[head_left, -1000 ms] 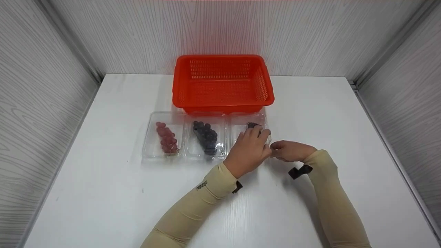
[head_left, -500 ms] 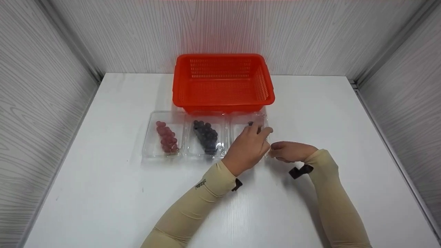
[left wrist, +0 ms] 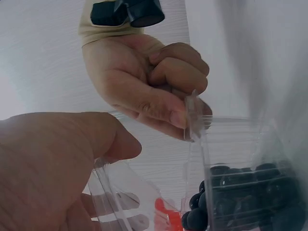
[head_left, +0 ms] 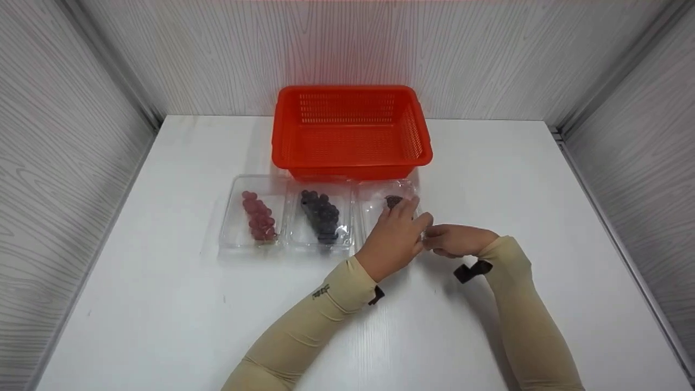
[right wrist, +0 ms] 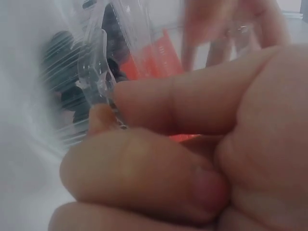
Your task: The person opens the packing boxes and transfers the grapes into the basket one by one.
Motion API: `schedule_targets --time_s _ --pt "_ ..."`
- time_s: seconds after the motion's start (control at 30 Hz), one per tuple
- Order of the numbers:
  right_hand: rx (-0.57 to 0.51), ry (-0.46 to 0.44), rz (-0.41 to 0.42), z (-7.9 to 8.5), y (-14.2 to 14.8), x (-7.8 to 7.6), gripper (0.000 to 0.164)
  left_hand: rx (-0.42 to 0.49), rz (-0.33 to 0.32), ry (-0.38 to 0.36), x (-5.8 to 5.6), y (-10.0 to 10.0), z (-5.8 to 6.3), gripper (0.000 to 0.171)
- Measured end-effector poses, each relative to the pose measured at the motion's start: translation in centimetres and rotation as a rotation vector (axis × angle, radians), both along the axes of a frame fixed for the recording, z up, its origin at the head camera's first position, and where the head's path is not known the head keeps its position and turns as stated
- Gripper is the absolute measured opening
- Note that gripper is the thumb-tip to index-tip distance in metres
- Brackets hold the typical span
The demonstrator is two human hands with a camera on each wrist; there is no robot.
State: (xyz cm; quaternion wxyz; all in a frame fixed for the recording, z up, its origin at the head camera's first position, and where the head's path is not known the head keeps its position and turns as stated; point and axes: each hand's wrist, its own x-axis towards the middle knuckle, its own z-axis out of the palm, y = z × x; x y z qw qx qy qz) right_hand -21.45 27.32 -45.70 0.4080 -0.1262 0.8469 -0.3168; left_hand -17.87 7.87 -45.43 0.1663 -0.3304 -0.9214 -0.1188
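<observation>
In the head view, three clear plastic boxes stand in a row, and both my hands are at the right-hand box [head_left: 372,209]. Dark grapes [left wrist: 240,197] lie inside it, partly covered by my left hand in the head view. My left hand [head_left: 390,239] holds the box's clear lid [left wrist: 139,178] between thumb and fingers; the fingers show through the plastic. Thumb and forefinger of my right hand [head_left: 459,239] pinch a tab [right wrist: 94,62] at the box's edge. Lid and box are apart on the side seen in the left wrist view.
Just behind the row stands a red slotted basket [head_left: 347,168]. The middle box [head_left: 296,233] contains a dark grape bunch [head_left: 320,214], and the left box [head_left: 231,228] a red one [head_left: 259,217]. White panels surround the white table [head_left: 179,326] on three sides.
The row of boxes has shifted slightly to the left. My left fingers have moved a little over the right-hand box, exposing more of its dark fruit. My right hand has barely moved.
</observation>
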Motion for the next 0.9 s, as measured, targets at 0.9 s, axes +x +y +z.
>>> schedule_targets --time_s 0.9 --pt "0.017 0.049 0.027 0.1 0.1 0.1 0.022 0.458 0.032 -0.127 -0.3 -0.6 1.9 0.025"
